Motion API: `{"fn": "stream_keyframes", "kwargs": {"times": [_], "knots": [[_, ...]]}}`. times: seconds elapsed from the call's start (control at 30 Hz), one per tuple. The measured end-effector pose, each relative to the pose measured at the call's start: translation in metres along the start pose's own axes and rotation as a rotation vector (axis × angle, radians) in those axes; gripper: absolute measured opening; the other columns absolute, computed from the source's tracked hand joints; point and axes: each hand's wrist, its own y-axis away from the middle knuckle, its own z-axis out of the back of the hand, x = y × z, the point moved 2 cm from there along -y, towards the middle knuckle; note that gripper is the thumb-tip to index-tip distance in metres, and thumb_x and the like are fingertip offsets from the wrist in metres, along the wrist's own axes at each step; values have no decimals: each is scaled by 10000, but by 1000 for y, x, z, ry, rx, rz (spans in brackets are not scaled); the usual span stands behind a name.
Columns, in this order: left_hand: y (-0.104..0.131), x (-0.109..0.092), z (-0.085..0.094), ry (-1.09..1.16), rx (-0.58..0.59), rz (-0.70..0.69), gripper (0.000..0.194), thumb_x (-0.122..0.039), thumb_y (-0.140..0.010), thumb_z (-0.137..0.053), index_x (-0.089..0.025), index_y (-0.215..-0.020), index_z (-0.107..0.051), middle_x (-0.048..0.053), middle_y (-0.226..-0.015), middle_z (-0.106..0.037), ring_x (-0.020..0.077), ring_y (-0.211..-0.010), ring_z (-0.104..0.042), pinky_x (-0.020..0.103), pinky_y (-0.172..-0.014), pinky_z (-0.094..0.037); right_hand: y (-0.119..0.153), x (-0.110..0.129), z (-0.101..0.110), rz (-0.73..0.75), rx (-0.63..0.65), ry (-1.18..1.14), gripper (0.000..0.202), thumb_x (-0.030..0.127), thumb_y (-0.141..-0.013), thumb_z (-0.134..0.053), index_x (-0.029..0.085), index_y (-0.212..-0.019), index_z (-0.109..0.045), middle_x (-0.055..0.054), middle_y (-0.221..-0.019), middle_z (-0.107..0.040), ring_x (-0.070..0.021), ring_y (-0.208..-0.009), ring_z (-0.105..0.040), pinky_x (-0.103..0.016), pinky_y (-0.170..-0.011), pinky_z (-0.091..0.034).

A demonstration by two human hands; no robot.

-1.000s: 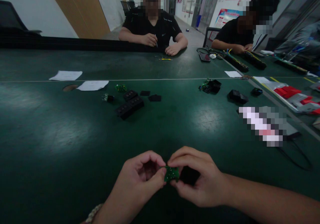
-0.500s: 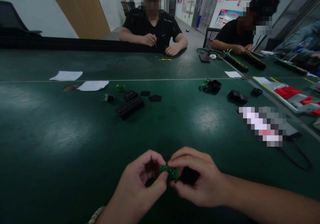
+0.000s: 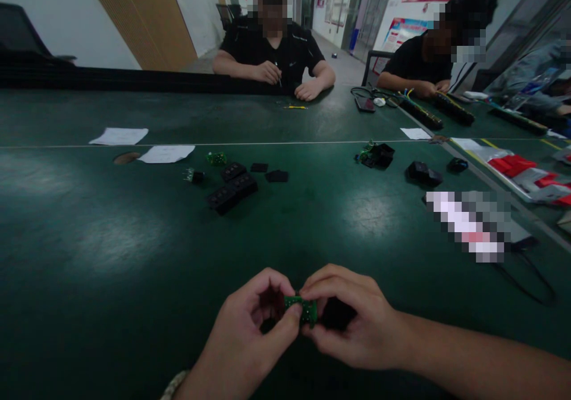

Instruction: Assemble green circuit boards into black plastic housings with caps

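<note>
A small green circuit board (image 3: 308,312) with pale solder points is held between both hands, low in the middle of the head view. My left hand (image 3: 261,322) pinches its left side, the thumb lying over the board's face. From the other side, my right hand (image 3: 352,313) grips the right edge and top between thumb and fingers. The underside of the board is hidden. Farther off on the green table (image 3: 312,227) lie black slotted housings (image 3: 232,191), another green board (image 3: 216,159) and a black part with metal pins (image 3: 194,176).
Flat black pieces (image 3: 277,176) and paper sheets (image 3: 166,153) lie beyond the hands. Black housings (image 3: 423,174), a blurred-out device (image 3: 468,224) with a cable and red-and-white packages (image 3: 513,165) are at the right. Several people sit across the table.
My left thumb has shifted slightly right over the green board, covering a bit more of it. Both hands keep their grip.
</note>
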Motion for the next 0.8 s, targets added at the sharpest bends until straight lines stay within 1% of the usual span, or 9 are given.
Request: {"fn": "stream_keyframes", "kwargs": {"times": [0.2, 0.37, 0.47, 0.6, 0.8], "knots": [[0, 1, 1, -17, -14, -9, 88, -285, -800, -687, -206, -774, -661, -22, -666, -648, 153, -582, -609, 245, -526, -509, -1, 2, 0, 17, -6, 18, 341, 99, -829, -747, 117, -1166, -697, -130, -1009, -747, -163, -773, -710, -258, -627, -629], [-2, -1, 0, -20, -20, -5, 79, -276, -798, -694, -206, -771, -668, -17, -665, -657, 157, -583, -617, 248, -530, -519, -1, 2, 0, 14, -19, 28, 330, 148, -846, -757, 148, -1170, -694, -112, -994, -754, -157, -756, -711, -250, -623, -629], [-1, -2, 0, -15, -23, -14, 78, -272, -803, -702, -208, -775, -667, -9, -683, -671, 162, -601, -635, 251, -543, -534, -1, 1, 1, 10, -28, 25, 340, 156, -844, -780, 158, -1173, -692, -104, -980, -762, -165, -776, -726, -251, -644, -634], [2, 3, 0, 7, -1, -16, 91, -279, -816, -724, -218, -832, -659, -5, -739, -686, 174, -643, -665, 263, -571, -558, -1, 0, 2, 12, -37, 6, 353, 165, -850, -808, 162, -1183, -688, -104, -990, -778, -168, -808, -746, -253, -689, -639], [4, 9, 1, -1, 18, -10, 88, -264, -831, -720, -225, -838, -642, -5, -759, -681, 184, -676, -682, 280, -599, -568, 1, -2, 1, 19, -39, -13, 303, 205, -863, -821, 161, -1138, -703, -100, -968, -782, -183, -854, -756, -272, -734, -644]]}}
